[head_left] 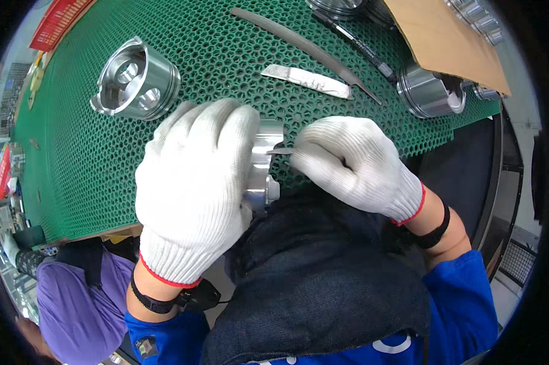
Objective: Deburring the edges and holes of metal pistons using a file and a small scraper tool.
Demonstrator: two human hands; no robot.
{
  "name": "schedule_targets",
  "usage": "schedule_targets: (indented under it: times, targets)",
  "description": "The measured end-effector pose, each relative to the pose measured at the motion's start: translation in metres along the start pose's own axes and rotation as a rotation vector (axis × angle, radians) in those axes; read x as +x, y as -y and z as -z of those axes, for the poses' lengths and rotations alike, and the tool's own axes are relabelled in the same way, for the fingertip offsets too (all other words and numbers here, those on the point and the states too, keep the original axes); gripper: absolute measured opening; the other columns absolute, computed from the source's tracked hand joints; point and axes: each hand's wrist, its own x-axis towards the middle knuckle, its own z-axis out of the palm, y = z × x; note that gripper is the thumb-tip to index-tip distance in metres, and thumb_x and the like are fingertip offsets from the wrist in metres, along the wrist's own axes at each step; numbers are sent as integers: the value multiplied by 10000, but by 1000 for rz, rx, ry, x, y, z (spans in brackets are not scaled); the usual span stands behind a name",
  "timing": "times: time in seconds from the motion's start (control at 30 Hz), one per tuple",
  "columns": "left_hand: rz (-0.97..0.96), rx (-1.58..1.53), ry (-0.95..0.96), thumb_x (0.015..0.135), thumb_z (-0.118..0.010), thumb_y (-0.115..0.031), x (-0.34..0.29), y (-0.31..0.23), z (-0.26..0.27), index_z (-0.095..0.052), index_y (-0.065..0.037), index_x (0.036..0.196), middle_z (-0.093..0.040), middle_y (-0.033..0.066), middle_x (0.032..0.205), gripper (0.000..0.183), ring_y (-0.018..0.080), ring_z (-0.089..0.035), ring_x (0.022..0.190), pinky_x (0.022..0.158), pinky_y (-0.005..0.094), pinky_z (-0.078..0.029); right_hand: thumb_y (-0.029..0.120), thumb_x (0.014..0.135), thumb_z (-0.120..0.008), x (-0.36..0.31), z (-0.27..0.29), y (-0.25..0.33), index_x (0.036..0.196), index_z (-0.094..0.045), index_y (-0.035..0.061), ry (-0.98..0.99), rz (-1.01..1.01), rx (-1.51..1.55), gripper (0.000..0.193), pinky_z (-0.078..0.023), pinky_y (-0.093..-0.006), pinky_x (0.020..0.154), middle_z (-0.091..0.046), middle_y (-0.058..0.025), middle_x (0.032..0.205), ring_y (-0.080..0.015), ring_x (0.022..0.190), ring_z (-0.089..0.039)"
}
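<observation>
My left hand (195, 176), in a white knit glove with a red cuff, is closed around a shiny metal piston (263, 164) lying on its side. Most of that piston is hidden beneath the palm and fingers. From the right, my gloved right hand (350, 161) pinches a thin metal blade (280, 151); its handle end is concealed in the fist. The blade's tip meets the open skirt edge of the piston, beside a small round boss. Beyond my left hand another piston (137, 82) rests tilted, its hollow side showing.
Green perforated matting (207, 61) covers the bench. Farther off lie a long metal file (299, 42), a white-wrapped strip (308, 80) and a black marker pen (360, 45). A piston (430, 91) sits at right by cardboard (451, 36). Someone in purple (83, 298) is at lower left.
</observation>
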Motion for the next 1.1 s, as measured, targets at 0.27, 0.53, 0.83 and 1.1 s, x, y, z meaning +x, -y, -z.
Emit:
schedule_targets:
  times: [0.27,0.53,0.83,1.1]
  targets:
    - [61,-106,237,701,-688,-109,35,14,1,-620,-47,1060,-663,159,972,370,379,-633,931,807,438,-500,263,918,-601,12,1,-17,732,-615,52,-108,147,-180,282,-531,-387,617,-602,-135,640,-318,623,-629]
    - [-14,-98,261,692,-649,-56,50,31,-10,-636,-29,1055,-678,181,949,365,371,-658,927,798,433,-530,272,915,-609,20,-2,-27,872,-684,25,-137,81,-140,262,-524,-400,898,-652,-136,747,-292,1048,-663]
    - [22,-87,277,670,-656,-39,48,31,-11,-637,-27,1076,-681,179,966,406,375,-658,927,820,422,-527,305,920,-601,5,-7,-11,800,-657,89,78,113,-400,253,-526,-367,554,-620,-89,642,-299,594,-648]
    - [-14,-59,326,697,-671,-62,58,34,-13,-654,-26,1066,-683,187,918,371,376,-665,904,804,423,-537,268,900,-627,21,3,-17,772,-626,78,-188,280,-338,229,-540,-359,618,-593,-100,616,-264,606,-637]
